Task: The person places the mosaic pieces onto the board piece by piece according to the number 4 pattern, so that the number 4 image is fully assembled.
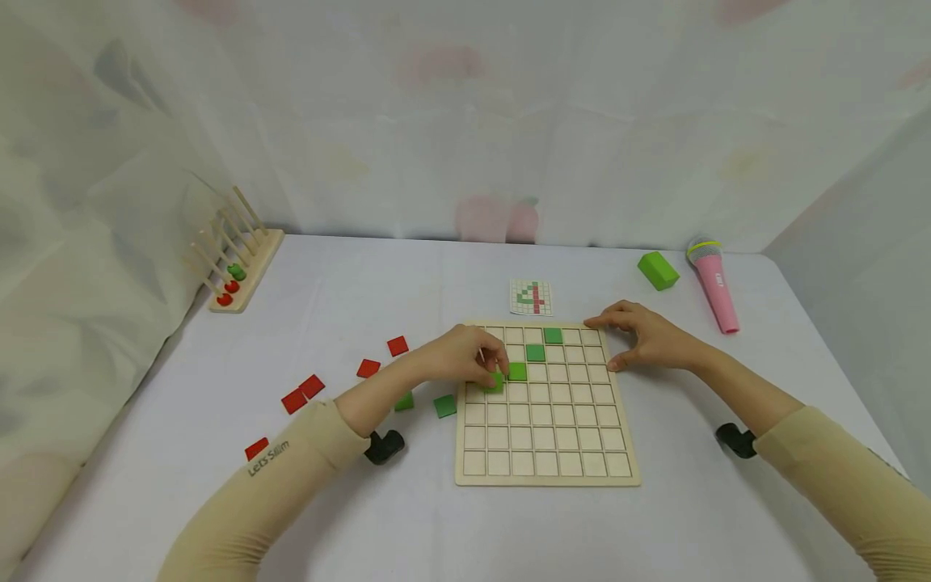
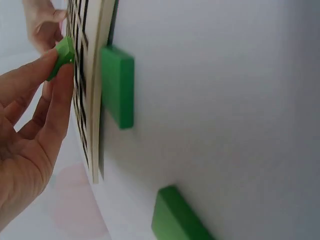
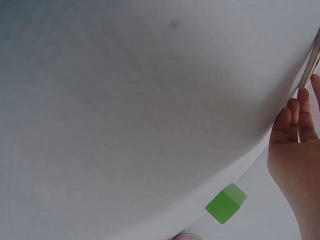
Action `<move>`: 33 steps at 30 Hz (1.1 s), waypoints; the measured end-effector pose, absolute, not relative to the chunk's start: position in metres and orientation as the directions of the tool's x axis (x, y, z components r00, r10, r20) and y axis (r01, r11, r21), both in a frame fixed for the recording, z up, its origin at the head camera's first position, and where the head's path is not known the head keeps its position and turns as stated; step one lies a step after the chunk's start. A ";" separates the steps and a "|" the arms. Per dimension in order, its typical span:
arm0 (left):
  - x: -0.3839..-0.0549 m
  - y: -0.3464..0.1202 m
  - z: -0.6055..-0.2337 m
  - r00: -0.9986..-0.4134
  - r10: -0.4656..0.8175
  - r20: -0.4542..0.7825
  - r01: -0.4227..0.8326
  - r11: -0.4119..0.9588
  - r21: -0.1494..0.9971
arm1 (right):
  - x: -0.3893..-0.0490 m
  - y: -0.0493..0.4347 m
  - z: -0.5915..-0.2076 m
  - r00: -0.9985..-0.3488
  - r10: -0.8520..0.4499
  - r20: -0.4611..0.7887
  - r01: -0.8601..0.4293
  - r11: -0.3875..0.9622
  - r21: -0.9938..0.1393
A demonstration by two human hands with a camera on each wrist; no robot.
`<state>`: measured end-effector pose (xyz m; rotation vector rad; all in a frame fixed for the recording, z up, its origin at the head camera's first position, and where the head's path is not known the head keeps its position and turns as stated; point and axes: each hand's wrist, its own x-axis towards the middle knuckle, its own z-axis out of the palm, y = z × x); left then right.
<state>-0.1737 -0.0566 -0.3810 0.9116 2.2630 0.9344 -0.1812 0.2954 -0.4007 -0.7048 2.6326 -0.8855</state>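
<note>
My left hand (image 1: 469,356) pinches a green square tile (image 2: 65,52) between thumb and fingertips, over the left part of a wooden grid board (image 1: 549,473). In the left wrist view the tile is tilted, right at the grid. Three green tiles lie in the cells in a diagonal, the nearest one (image 1: 517,371) just right of the held tile. My right hand (image 1: 643,335) rests at the board's upper right corner, fingertips on the corner and thumb at the right edge. Left of the board lie a loose green tile (image 1: 445,406) and another green tile (image 1: 403,401) partly behind my left arm.
Several red tiles (image 1: 368,368) are scattered at the left. A small pattern card (image 1: 531,297) lies beyond the board. At the back right are a green block (image 1: 658,270) and a pink microphone (image 1: 716,287). A wooden peg stand (image 1: 250,275) with beads stands at the back left.
</note>
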 end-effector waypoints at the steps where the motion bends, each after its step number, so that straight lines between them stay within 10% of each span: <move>1: -0.172 -0.055 -0.381 -0.637 0.743 -0.202 0.385 0.535 0.752 | -0.181 0.295 -0.401 -0.843 -0.528 -0.100 -0.360 0.693 -0.625; 33: -0.159 -0.046 -0.383 -0.670 0.713 -0.208 0.425 0.598 0.679 | -0.181 0.296 -0.402 -0.846 -0.521 -0.115 -0.340 0.692 -0.637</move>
